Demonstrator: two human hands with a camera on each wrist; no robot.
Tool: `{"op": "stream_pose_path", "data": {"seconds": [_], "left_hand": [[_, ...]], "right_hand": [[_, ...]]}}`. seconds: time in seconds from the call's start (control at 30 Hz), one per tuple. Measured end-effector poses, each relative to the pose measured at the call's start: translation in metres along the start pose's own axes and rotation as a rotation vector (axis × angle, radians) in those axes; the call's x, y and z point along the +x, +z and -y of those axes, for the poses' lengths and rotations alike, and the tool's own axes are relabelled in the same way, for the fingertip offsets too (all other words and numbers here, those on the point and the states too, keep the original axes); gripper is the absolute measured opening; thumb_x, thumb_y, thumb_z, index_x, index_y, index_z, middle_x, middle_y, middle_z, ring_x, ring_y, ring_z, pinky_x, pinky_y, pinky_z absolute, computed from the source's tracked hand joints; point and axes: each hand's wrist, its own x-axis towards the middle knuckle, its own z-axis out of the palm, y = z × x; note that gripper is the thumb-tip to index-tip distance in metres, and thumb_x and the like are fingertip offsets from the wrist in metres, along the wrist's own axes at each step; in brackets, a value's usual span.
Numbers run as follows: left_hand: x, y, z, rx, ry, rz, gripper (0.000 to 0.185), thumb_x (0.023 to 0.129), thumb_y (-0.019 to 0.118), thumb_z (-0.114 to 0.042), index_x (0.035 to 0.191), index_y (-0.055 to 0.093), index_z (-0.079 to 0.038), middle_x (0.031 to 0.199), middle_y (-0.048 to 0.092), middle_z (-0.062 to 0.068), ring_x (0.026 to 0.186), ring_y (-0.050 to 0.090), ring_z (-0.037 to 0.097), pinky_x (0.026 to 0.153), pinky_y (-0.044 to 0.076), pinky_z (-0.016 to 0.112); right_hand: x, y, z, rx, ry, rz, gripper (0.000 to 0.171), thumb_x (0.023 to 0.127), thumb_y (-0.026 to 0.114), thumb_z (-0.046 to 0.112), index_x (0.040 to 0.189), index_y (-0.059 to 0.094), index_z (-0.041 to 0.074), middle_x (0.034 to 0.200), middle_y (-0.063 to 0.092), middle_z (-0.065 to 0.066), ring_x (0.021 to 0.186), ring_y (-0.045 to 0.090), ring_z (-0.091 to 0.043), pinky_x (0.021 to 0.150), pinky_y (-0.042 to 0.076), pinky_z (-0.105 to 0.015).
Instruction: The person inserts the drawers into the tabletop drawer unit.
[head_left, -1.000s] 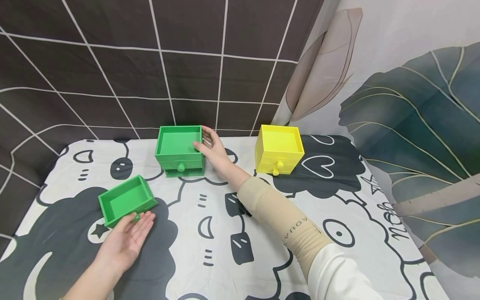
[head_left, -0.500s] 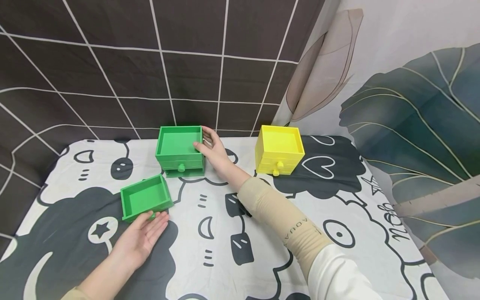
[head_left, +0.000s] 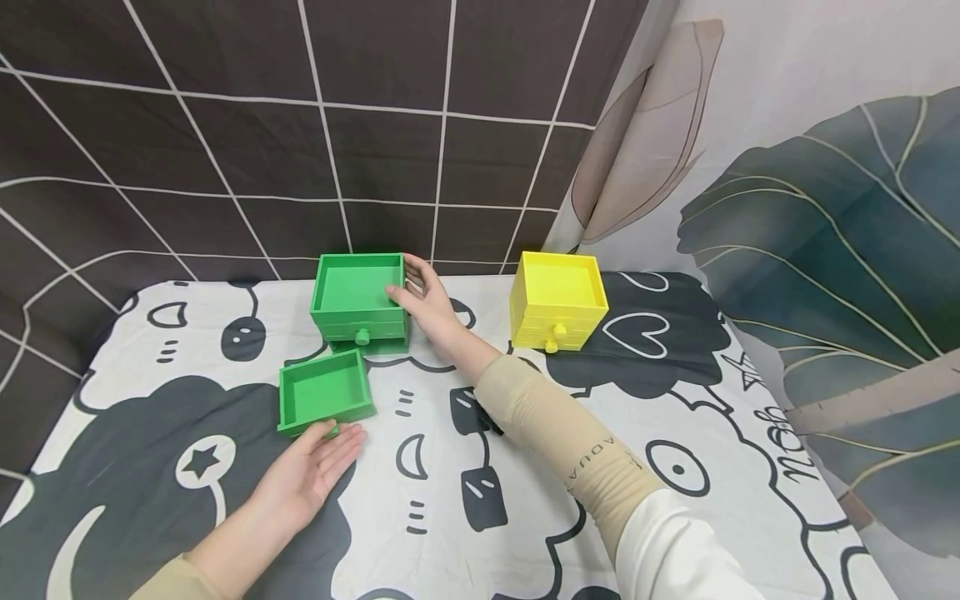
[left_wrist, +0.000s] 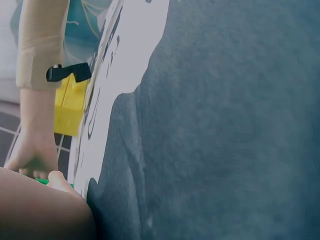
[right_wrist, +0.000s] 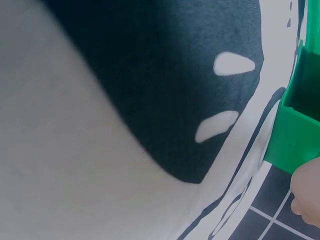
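— Which way does the loose green drawer (head_left: 326, 392) lie?
— Open side up on the patterned cloth (head_left: 450, 467), just near of the green box (head_left: 360, 302), a little to the left. Its knob end points near, toward the left hand (head_left: 311, 471); its long axis looks to run near to far, though it is close to square.

— What is the left hand doing?
— It lies palm up with straight, released fingers, the fingertips at the drawer's near face. The knob is mostly hidden behind them.

— And the right hand (head_left: 423, 296)?
— It grasps the right wall of the green box, thumb over the rim.

— How do the boxes look?
— Plain bright green plastic; one drawer with a round knob sits shut above the empty bottom slot. A yellow box (head_left: 557, 298) stands well to the right.

— The wrist views?
— Mostly blurred cloth; the right one catches only a green corner (right_wrist: 295, 135).
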Motion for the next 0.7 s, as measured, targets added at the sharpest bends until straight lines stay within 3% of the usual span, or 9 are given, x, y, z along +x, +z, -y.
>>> {"op": "stream_pose_path", "data": {"seconds": [0.7], "left_hand": [[0.011,0.025,-0.001,0.088,0.045,0.038,0.019,0.114,0.041,-0.018,0.128,0.04,-0.004,0.108,0.071,0.001,0.097,0.076,0.007,0.105,0.059,0.023]], "right_hand": [[-0.001,0.001,0.001,-0.035,-0.023,-0.005,0.068,0.101,0.065,0.008,0.162,0.035,0.005,0.167,0.041,-0.017,0.158,0.038,-0.03,0.133,0.032,-0.034]]}}
